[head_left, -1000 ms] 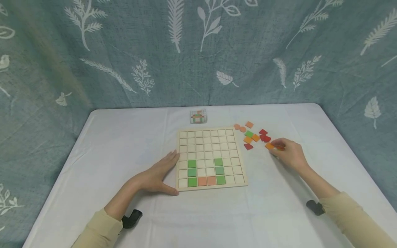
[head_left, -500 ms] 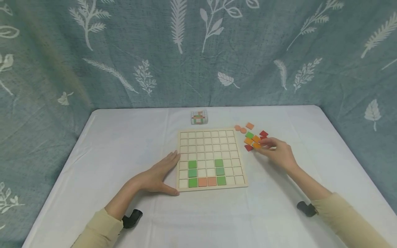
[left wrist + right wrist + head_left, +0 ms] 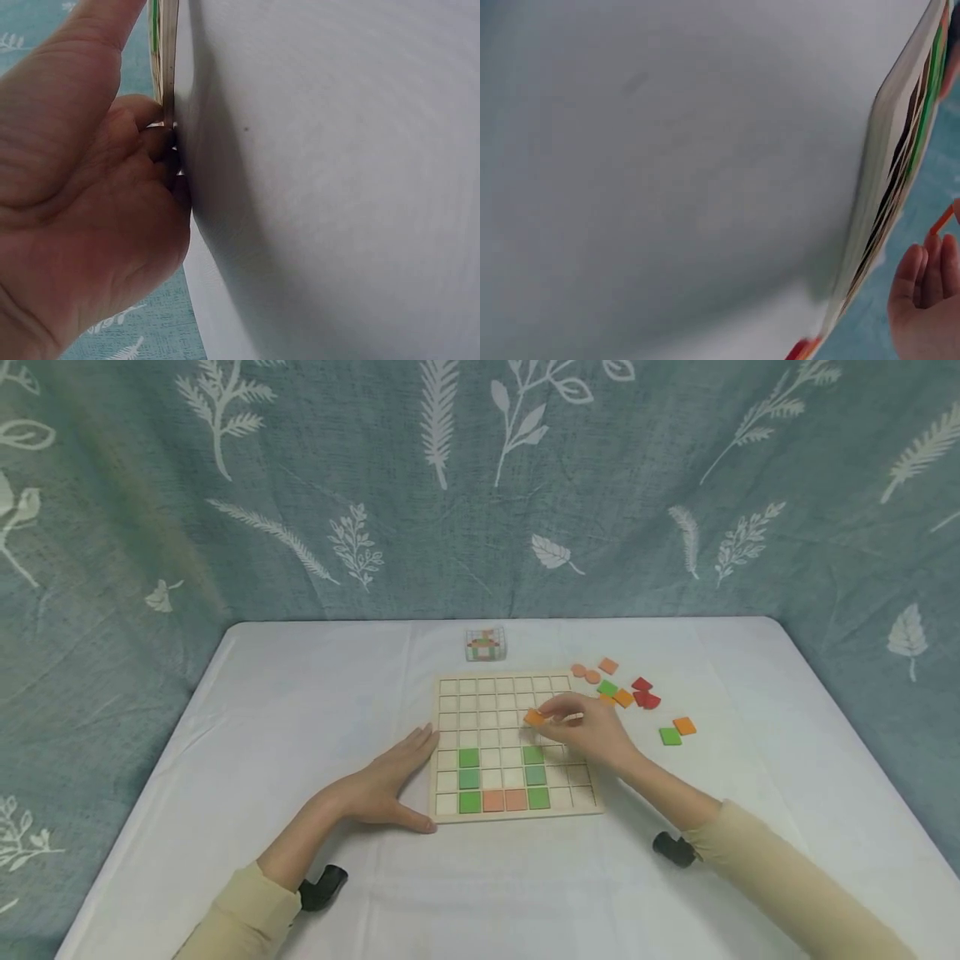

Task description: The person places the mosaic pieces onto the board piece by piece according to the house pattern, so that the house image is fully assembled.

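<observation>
My right hand (image 3: 592, 727) pinches an orange square tile (image 3: 534, 717) between thumb and fingertips, over the upper right part of the wooden grid board (image 3: 477, 703). In the right wrist view the tile (image 3: 943, 217) shows edge-on at the fingertips, above the board's face. My left hand (image 3: 382, 789) rests along the board's left edge with fingers extended, its thumb by the near left corner. Two columns of green tiles (image 3: 468, 778) stand in the grid's lower rows. Two salmon square tiles (image 3: 504, 800) lie side by side between them in the bottom row.
Right of the board lie loose pieces: salmon discs (image 3: 592, 677), a salmon square (image 3: 608, 666), red pieces (image 3: 647, 698), and orange and green squares. A green square (image 3: 671, 737) and an orange one (image 3: 684, 726) sit farther right. A patterned card (image 3: 485, 644) lies behind the board.
My right hand has moved left from the loose pieces to over the board, carrying the orange tile. The green and orange squares at far right are uncovered. My left hand has stayed put.
</observation>
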Available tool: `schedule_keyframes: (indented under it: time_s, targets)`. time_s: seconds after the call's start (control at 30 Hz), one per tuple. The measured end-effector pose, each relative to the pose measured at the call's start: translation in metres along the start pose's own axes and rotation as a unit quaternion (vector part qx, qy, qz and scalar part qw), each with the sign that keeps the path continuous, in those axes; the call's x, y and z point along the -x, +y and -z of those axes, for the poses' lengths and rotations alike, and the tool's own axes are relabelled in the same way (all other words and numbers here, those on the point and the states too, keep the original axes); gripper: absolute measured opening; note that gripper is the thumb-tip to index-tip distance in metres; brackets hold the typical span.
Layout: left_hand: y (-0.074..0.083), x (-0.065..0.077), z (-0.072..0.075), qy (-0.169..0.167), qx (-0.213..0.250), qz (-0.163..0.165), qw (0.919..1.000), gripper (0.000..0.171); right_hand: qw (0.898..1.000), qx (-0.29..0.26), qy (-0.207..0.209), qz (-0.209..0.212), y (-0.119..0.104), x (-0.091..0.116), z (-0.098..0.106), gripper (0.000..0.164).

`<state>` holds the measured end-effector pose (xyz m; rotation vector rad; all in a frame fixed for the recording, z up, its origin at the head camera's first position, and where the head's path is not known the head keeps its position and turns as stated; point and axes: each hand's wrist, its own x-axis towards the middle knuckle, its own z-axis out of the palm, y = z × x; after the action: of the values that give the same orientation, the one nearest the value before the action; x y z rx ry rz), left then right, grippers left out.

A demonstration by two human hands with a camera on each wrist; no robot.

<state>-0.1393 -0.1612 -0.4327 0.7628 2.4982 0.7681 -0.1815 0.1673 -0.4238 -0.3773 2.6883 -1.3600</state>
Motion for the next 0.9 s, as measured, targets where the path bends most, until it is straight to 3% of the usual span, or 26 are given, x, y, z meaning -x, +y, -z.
schedule_keyframes:
  time_s: [0.2, 0.4, 0.9]
  targets:
    - [0.0, -0.001, 0.0, -0.003, 0.002, -0.003, 1.0, 0.121, 0.998, 0.016, -0.053, 0.04, -0.014, -0.018, -0.03, 0.02]
    - [0.001, 0.0, 0.001, -0.006, 0.01, -0.004, 0.9999, 0.12, 0.988, 0.067, -0.097, 0.1, -0.02, -0.036, -0.054, 0.019]
    - [-0.002, -0.002, 0.0, -0.007, 0.001, -0.006, 1.0, 0.121, 0.971, 0.111, -0.137, 0.16, -0.03, -0.038, -0.06, 0.017]
